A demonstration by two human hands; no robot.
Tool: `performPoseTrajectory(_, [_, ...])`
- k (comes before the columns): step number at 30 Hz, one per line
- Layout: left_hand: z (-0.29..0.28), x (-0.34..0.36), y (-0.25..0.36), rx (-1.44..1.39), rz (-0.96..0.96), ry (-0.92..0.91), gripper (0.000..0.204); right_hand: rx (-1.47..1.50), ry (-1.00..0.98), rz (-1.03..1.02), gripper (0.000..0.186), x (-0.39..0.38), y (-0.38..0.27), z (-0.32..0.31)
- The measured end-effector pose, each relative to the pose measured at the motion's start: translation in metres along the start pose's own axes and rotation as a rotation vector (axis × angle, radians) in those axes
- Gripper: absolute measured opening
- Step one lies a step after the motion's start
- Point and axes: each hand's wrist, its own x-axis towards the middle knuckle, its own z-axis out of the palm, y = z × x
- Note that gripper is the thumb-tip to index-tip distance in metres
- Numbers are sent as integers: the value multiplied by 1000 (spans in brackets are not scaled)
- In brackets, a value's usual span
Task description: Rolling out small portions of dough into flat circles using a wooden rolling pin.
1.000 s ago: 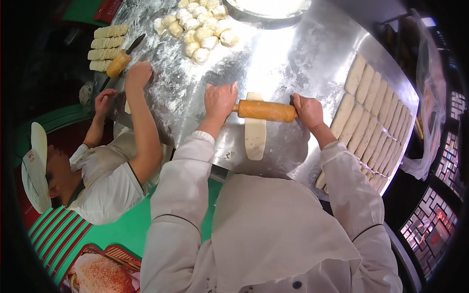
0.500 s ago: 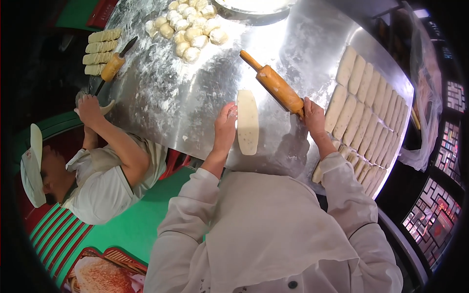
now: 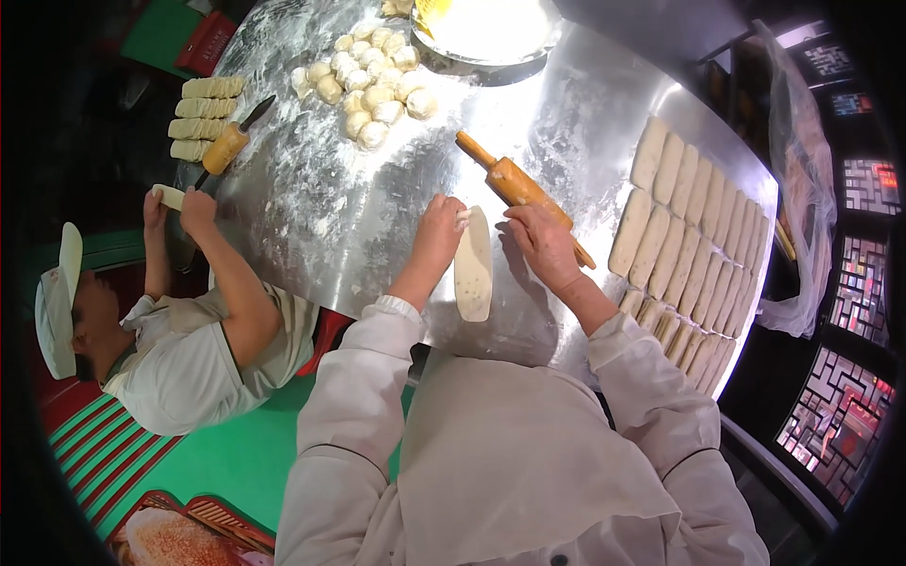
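Note:
A long flat strip of dough [image 3: 473, 274] with dark specks lies lengthwise before me on the metal table. My left hand [image 3: 438, 238] pinches its far end, which is lifted and slightly curled. Just right of the strip, my right hand [image 3: 547, 247] reaches in with fingers loosely bent and apart, holding nothing. Beside and beyond that hand rests a wooden rolling pin [image 3: 527, 189], slanting from far left to near right; the hand hides part of its near end.
Rows of dough strips [image 3: 694, 231] cover the table's right side. Floured dough balls [image 3: 373, 85] lie at the far left, near a large round pan [image 3: 491, 49]. A co-worker [image 3: 189, 321] at left holds a dough piece, beside another rolling pin [image 3: 226, 148] and several dough rolls [image 3: 203, 108].
My right hand has let go of the rolling pin and moved left toward the strip. My left hand has taken its far end. The co-worker now holds a dough piece between both hands.

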Motion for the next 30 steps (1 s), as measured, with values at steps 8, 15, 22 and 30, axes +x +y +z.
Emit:
performPoseTrajectory(8, [5, 10, 10, 229, 151, -129, 49, -54, -51, 120, 22, 3, -4, 36])
performPoseTrajectory(15, [-39, -1, 24, 420, 242, -372, 23, 282, -23, 401, 48, -62, -11, 73])
performPoseTrajectory(22, [-106, 1, 35, -363, -172, -444, 18, 372, -231, 561, 37, -82, -34, 59])
performPoseTrajectory(30, [-74, -49, -4, -30, 96, -337, 20, -274, -23, 171, 14, -112, 0, 39])
